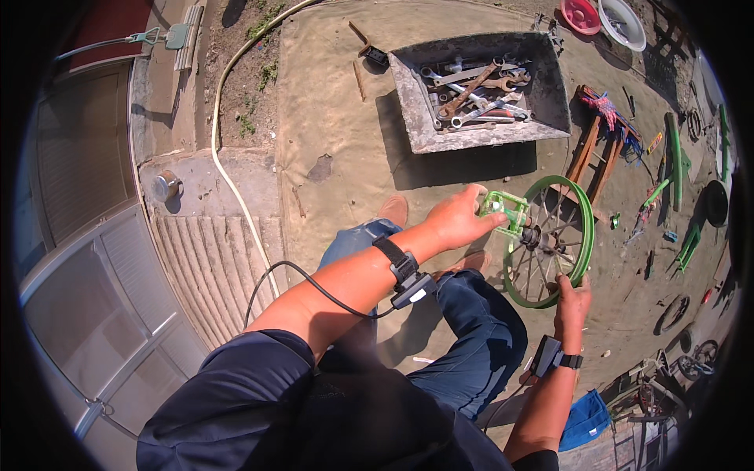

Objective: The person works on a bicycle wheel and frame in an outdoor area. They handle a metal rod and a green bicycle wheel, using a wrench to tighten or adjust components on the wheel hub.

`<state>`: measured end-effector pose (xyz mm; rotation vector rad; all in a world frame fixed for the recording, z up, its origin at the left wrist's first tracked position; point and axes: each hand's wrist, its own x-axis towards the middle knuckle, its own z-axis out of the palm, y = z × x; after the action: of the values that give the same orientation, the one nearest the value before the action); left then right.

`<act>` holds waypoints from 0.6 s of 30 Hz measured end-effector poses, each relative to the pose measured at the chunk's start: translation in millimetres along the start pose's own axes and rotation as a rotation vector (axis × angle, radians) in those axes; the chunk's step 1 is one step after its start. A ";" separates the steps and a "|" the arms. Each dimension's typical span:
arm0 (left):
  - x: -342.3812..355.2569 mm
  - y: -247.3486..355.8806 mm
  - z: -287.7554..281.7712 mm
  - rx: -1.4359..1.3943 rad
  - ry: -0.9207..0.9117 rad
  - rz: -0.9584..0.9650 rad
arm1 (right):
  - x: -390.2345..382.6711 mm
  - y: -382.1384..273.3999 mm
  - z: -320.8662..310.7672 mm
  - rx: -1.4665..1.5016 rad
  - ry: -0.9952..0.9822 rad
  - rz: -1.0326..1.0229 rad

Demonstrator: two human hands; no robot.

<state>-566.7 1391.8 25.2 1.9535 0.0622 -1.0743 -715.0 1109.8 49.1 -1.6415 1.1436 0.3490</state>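
A small spoked wheel (587,235) with a bright green rim is held up in front of my legs, tilted on edge. A green pedal (514,209) sits at its near side, by the dark hub (535,239). My left hand (462,218) is closed on the pedal's left side, some fingers hidden behind it. Lower down, my right hand (574,300) grips the bottom right of the rim, thumb on the near face. Beyond them stands a grey metal trough (510,141) with several wrenches (479,90) heaped inside.
A wooden stool (597,153) with pink and blue cord lies right of the trough. Farther right are green frame parts (674,161) and a loose tyre (672,312). Red (580,14) and white (623,22) basins stand far back. A pale hose (222,157) crosses the left side.
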 end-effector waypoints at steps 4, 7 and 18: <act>28.6 -23.6 16.5 0.048 0.054 0.041 | 16.2 14.1 25.5 -0.015 -0.023 -0.057; 48.3 -31.9 20.4 0.081 -0.001 0.055 | 25.9 19.8 34.3 -0.030 -0.017 -0.137; 95.8 -28.9 13.2 0.396 -0.164 0.225 | 76.5 16.8 53.5 0.003 0.033 -0.189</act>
<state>-527.7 1367.3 -64.6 2.1453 -0.4830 -1.1541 -674.1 1117.7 -36.1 -1.7417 1.0027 0.1996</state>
